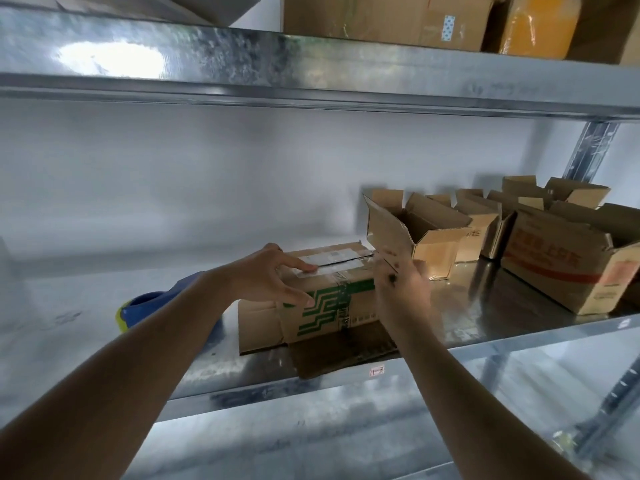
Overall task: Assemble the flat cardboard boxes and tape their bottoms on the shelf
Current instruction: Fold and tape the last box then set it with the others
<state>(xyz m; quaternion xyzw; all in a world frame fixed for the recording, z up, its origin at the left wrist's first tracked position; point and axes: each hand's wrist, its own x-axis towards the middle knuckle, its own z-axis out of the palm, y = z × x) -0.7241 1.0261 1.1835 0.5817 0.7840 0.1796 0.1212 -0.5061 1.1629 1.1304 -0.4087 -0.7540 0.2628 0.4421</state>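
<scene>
- Galvanised metal shelf (104, 306): carries everything; both arms reach in over its front edge. A second metal shelf (311, 74) above holds big brown cartons and a yellow padded parcel (540, 29).
- Large open brown carton with red print (568, 268): on the shelf, well right of the right hand, flaps up.
- Brown cardboard box with green zigzag print (329, 299): on the shelf directly under both hands, taped side up, loose flaps spread flat on the shelf at its near side. Clear tape runs along its top seam and down the front face; white label beside the seam.
- Row of small open brown cardboard boxes (426, 233): just behind and right of the right hand, flaps standing up, continuing rightwards to the back.
- Blue tape dispenser with yellow edge (145, 306): on the shelf, left of the left hand, partly hidden behind the left forearm.
- Left hand (273, 278): grip open, fingers straight, pressing flat on the box top's left end, thumb down on the front face.
- Right hand (401, 289): at the box's right end, back of hand to camera, blurred; fingers seem curled, cannot tell the grip state or whether it holds anything.
- Small white tag with red marks (376, 370): on the shelf front edge, below the right hand.
</scene>
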